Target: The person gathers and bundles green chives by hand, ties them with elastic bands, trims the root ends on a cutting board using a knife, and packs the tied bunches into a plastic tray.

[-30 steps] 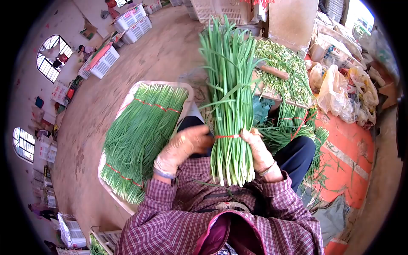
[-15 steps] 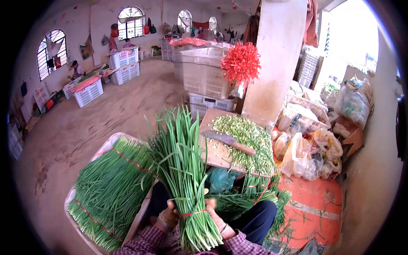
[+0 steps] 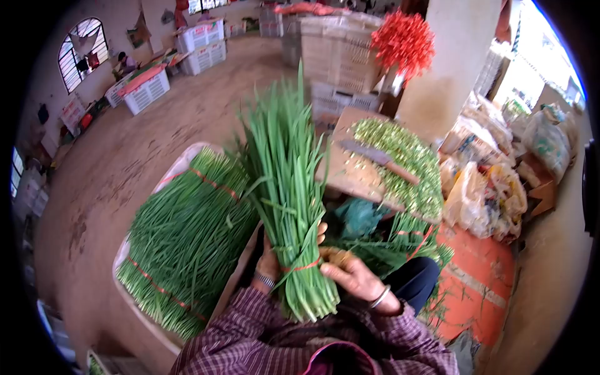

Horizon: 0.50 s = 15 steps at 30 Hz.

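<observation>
A bunch of long green stalks [image 3: 284, 181] stands upright before me, cut ends down, with a red band [image 3: 301, 267] around its lower part. Wrapped round its left side is my left hand [image 3: 269, 259], a metal watch band at the wrist; the bunch hides part of the fingers. My right hand [image 3: 351, 272], wearing a silver bangle, has its fingers closed at the bunch's right edge beside the band. To the left, a white crate [image 3: 119, 265] holds more green stalks [image 3: 187, 231] tied with red bands.
Ahead right, a wooden board [image 3: 340, 172] carries a knife [image 3: 378, 159] and chopped pieces [image 3: 415, 169]. Red ties [image 3: 405, 45] hang by stacked crates [image 3: 337, 53] and a pillar [image 3: 444, 81]. Plastic bags [image 3: 469, 200] lie right. A distant person [image 3: 127, 61] sits near the window.
The view has tilted down and shifted left. My right hand has turned, with its back now showing, at the band. The bunch is more upright, still held.
</observation>
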Motion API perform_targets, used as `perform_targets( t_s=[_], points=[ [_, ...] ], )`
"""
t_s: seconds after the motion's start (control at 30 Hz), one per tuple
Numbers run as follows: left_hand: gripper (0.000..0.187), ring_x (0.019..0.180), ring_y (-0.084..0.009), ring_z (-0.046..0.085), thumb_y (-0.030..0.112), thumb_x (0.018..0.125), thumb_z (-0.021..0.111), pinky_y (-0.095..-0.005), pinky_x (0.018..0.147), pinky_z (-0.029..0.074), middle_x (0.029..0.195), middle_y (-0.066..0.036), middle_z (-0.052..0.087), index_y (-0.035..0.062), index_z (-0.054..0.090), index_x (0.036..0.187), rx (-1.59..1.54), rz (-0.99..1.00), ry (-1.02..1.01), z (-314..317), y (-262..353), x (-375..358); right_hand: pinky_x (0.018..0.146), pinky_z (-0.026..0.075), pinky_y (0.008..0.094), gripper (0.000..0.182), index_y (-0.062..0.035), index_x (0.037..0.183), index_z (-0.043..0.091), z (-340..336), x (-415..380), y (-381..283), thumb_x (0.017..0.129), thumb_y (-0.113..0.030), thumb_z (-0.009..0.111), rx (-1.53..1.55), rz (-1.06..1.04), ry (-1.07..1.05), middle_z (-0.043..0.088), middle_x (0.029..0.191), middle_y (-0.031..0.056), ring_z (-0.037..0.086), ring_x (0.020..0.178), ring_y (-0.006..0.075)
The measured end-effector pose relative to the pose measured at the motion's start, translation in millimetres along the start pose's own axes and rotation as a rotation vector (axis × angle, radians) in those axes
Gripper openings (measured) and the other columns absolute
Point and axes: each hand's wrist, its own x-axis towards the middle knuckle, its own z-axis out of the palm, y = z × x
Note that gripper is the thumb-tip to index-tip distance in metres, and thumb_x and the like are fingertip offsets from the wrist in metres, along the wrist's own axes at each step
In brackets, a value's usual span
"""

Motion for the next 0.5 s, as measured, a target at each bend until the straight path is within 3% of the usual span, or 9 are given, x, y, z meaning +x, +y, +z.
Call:
perform_targets(
  t_s=[0.03,0.07,0.1,0.17,0.2,0.33,0.37,0.5],
  points=[
    [0.079,0.139,-0.0365,0.047,0.044,0.103,0.053,-0.0485,0.120,0.037,0.148,-0.019,0.050,0.0075,0.016,0.162,-0.076,-0.029,0.004,-1.7,2.5,-3.6,0.096,0.048,0.0349,0.031,0.0066,0.117,0.067,-0.7,-1.6,-3.8,0.101,-0.020,0.063,-0.077,-0.018,0.063,0.067,0.119,0.0159,0.062,0.109,0.0218],
    [0.088,0.143,-0.0381,0.041,0.057,0.097,0.053,-0.0495,0.122,0.033,0.153,-0.020,0.043,0.0035,0.021,0.160,0.086,0.019,0.053,-4.8,0.1,-7.3,0.092,0.049,0.0347,0.023,0.0063,0.105,0.070,-2.8,-1.9,-6.4,0.099,-0.016,0.065,-0.071,-0.047,0.123,0.068,0.114,0.0161,0.063,0.104,0.0220],
    [0.087,0.144,-0.0391,0.038,0.055,0.097,0.055,-0.0502,0.122,0.034,0.155,-0.021,0.041,0.0029,0.023,0.159,0.037,0.014,0.029,-13.1,1.3,-4.3,0.087,0.050,0.0346,0.019,0.0061,0.093,0.073,-3.8,-0.7,-8.8,0.096,-0.012,0.067,-0.077,-0.080,0.189,0.070,0.108,0.0163,0.064,0.099,0.0222],
    [0.084,0.147,-0.0412,0.034,0.050,0.097,0.059,-0.0516,0.121,0.036,0.157,-0.021,0.037,0.0016,0.026,0.158,-0.128,-0.006,-0.073,-27.9,3.5,-3.0,0.078,0.051,0.0341,0.021,0.0063,0.081,0.072,1.0,1.0,-12.8,0.095,-0.009,0.067,0.031,-0.062,0.363,0.072,0.098,0.0137,0.065,0.090,0.0219],
    [0.082,0.148,-0.0422,0.031,0.047,0.097,0.061,-0.0523,0.120,0.036,0.159,-0.021,0.036,0.0009,0.028,0.157,-0.162,-0.015,-0.099,-32.9,4.6,-3.3,0.075,0.051,0.0322,0.019,0.0067,0.084,0.072,3.7,1.0,-15.5,0.095,-0.008,0.067,0.083,0.028,0.442,0.071,0.094,0.0122,0.065,0.085,0.0193],
    [0.081,0.147,-0.0423,0.033,0.041,0.097,0.063,-0.0512,0.118,0.041,0.159,-0.020,0.035,0.0007,0.027,0.157,-0.107,0.034,-0.021,-4.1,-2.0,-4.3,0.062,0.049,0.0268,0.020,0.0063,0.089,0.073,4.3,9.7,-26.0,0.097,-0.011,0.066,0.063,0.010,0.479,0.069,0.089,0.0085,0.061,0.069,0.0123],
    [0.081,0.147,-0.0419,0.033,0.042,0.097,0.063,-0.0510,0.118,0.041,0.159,-0.020,0.035,0.0012,0.027,0.157,-0.061,0.037,-0.015,-4.0,-2.9,-3.6,0.062,0.048,0.0268,0.020,0.0064,0.090,0.073,2.0,11.2,-23.9,0.097,-0.011,0.066,-0.067,-0.061,0.452,0.069,0.089,0.0089,0.060,0.069,0.0124],
    [0.080,0.146,-0.0403,0.035,0.043,0.098,0.063,-0.0501,0.118,0.041,0.160,-0.019,0.035,0.0030,0.027,0.157,0.312,0.061,-0.038,-8.7,-11.9,-20.3,0.072,0.051,0.0314,0.019,0.0049,0.088,0.072,7.0,15.8,-26.6,0.094,-0.012,0.068,-0.048,-0.062,0.451,0.072,0.091,0.0106,0.067,0.080,0.0202]
  ],
)
